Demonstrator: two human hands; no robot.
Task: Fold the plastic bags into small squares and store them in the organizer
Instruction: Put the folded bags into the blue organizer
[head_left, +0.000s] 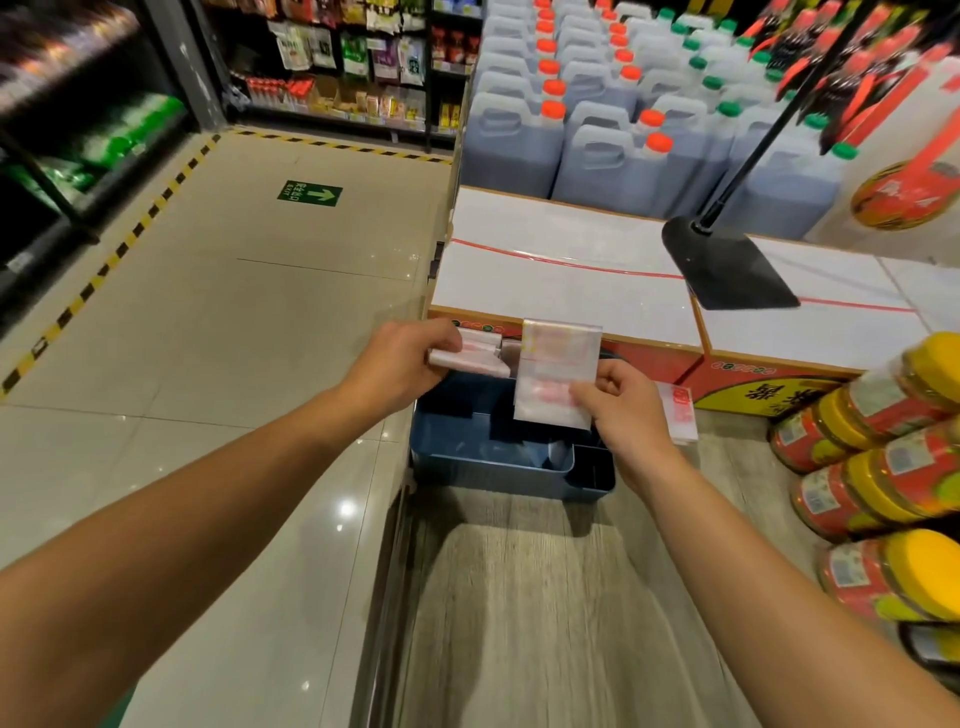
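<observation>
Pinching with your right hand (623, 410), your thumb and fingers squeeze the bottom right corner of a folded plastic bag (558, 371), near the middle of the frame. The bag stands up tall and flat, right above the blue organizer (493, 467). Your left hand (402, 364), a bit to the left, has its fingers curled around a small folded bundle of bags (470, 356), and that bundle is also over the organizer's far edge.

The bag looks very thin and light. It is soft, so it will likely flop or pop open if you let go. It may be slippery too, so hold it near the fold with a firm pinch, not by a loose edge.

The organizer sits on a wooden shelf (519, 597) in the lower middle of the frame. It has a few compartments, and I cannot tell which one the bag is going into. More flat bags (680, 415) lie just right of your right hand. Jars with yellow lids (883, 467) are stacked at the right edge. White boxes (561, 270) sit behind the organizer.
</observation>
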